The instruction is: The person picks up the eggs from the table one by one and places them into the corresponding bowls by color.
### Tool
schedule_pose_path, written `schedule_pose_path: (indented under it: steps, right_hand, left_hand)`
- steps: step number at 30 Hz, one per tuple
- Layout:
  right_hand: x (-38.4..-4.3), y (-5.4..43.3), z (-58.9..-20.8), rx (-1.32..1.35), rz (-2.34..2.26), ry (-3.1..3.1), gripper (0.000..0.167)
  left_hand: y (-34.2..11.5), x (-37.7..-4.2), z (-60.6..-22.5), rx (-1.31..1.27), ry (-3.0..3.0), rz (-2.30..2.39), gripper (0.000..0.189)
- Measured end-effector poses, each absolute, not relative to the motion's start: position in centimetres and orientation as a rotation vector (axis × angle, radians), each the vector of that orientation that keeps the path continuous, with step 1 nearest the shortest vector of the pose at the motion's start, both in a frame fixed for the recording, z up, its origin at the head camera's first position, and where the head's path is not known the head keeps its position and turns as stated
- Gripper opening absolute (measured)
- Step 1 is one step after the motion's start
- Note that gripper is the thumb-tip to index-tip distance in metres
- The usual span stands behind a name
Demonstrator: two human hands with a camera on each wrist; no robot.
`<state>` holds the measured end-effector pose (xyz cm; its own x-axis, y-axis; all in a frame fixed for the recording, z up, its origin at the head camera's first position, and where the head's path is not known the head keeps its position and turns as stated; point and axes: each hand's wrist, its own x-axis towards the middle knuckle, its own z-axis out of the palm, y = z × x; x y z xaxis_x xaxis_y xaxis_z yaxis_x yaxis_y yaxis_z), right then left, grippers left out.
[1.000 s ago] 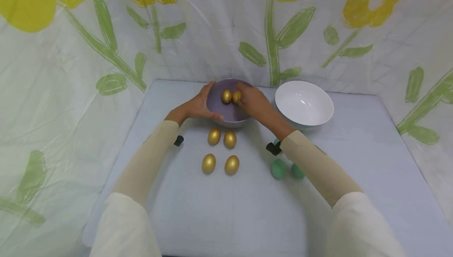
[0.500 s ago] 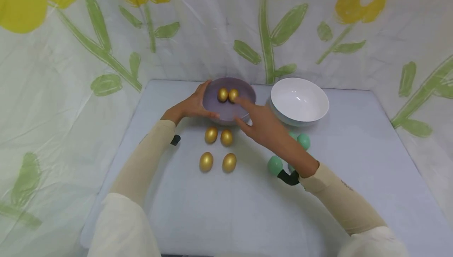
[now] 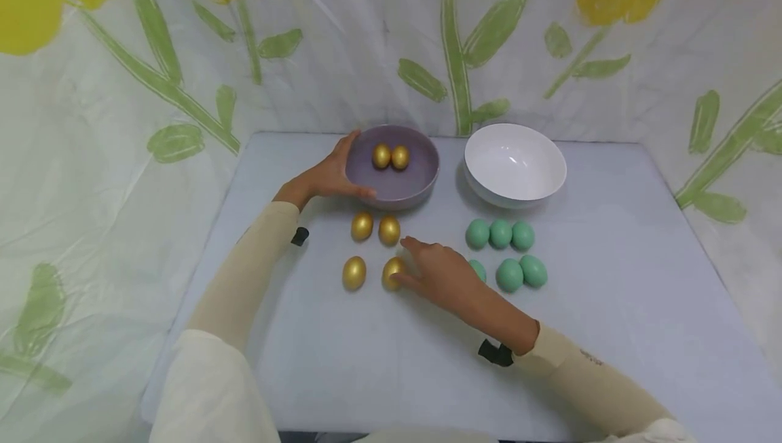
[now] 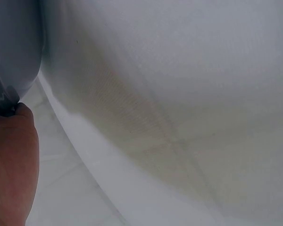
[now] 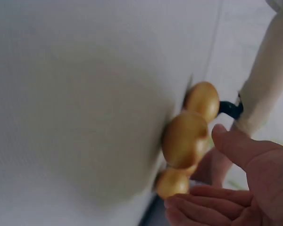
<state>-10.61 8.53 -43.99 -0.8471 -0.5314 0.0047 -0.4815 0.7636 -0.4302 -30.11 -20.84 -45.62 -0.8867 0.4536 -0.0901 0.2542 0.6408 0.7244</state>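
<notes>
My left hand (image 3: 330, 173) holds the left side of a purple bowl (image 3: 397, 188), thumb at the front rim and fingers toward the back. Two golden eggs (image 3: 381, 156) lie together inside. In front of the bowl, several more golden eggs (image 3: 362, 226) stand in two rows. My right hand (image 3: 449, 280) reaches over the near right golden egg (image 3: 391, 268), thumb and fingers spread apart. In the right wrist view, the thumb and fingers (image 5: 207, 207) stand on either side of the nearest golden egg (image 5: 185, 141), with no firm grip visible. The left wrist view shows only part of that hand (image 4: 12, 165) against the bowl.
A white bowl (image 3: 514, 165) stands right of the purple one. Several green eggs (image 3: 501, 233) lie before it in two rows, one partly hidden by my right hand. A flower-patterned curtain (image 3: 342, 56) hangs behind the pale table (image 3: 342, 368).
My right hand has let go of a golden egg in the purple bowl, leaving two there, and has come back toward me to the near golden egg. The left hand stays on the bowl.
</notes>
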Motion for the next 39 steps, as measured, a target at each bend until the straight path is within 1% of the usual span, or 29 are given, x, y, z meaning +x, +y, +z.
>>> schedule_pose_path:
  steps: [3, 6, 9, 10, 14, 15, 17, 21, 26, 33, 39]
  right_hand:
    - [-10.3, 8.1, -44.8, -0.801, -0.635, 2.836, 0.066]
    - [-9.9, 7.8, -45.2, -0.824, -0.650, 2.812, 0.050]
    - [-9.6, 7.6, -45.5, -0.873, -0.645, 2.808, 0.043]
    - [-9.5, 7.6, -45.5, -0.884, -0.644, 2.808, 0.045]
    - [-9.2, 7.6, -45.6, -0.892, -0.662, 2.810, 0.062]
    - [-9.2, 7.6, -45.7, -0.892, -0.671, 2.806, 0.063]
    - [-9.3, 7.6, -45.8, -0.888, -0.686, 2.798, 0.062]
    - [-9.6, 7.6, -46.0, -0.893, -0.707, 2.786, 0.054]
    - [-10.3, 8.0, -45.6, -0.903, -0.768, 2.735, 0.055]
    - [-11.8, 9.5, -43.5, -0.947, -0.940, 2.686, 0.055]
    - [-14.1, 10.7, -41.3, -0.977, -0.953, 2.747, 0.054]
  left_hand:
    - [-20.8, -30.1, -45.5, 0.574, 2.601, 1.093, 0.146]
    - [-20.7, -30.0, -45.5, 0.575, 2.602, 1.098, 0.146]
    - [-20.7, -30.1, -45.6, 0.573, 2.598, 1.101, 0.146]
    - [-20.7, -30.1, -45.7, 0.569, 2.598, 1.102, 0.145]
    - [-20.7, -30.0, -45.6, 0.561, 2.597, 1.107, 0.145]
    - [-20.7, -30.0, -45.6, 0.559, 2.598, 1.108, 0.145]
    - [-20.7, -29.9, -45.5, 0.564, 2.597, 1.110, 0.145]
    - [-20.6, -29.9, -45.4, 0.579, 2.591, 1.110, 0.144]
    - [-20.7, -29.8, -45.4, 0.572, 2.588, 1.112, 0.145]
    - [-20.6, -29.9, -45.5, 0.569, 2.592, 1.102, 0.145]
    - [-20.7, -30.0, -45.5, 0.575, 2.595, 1.107, 0.146]
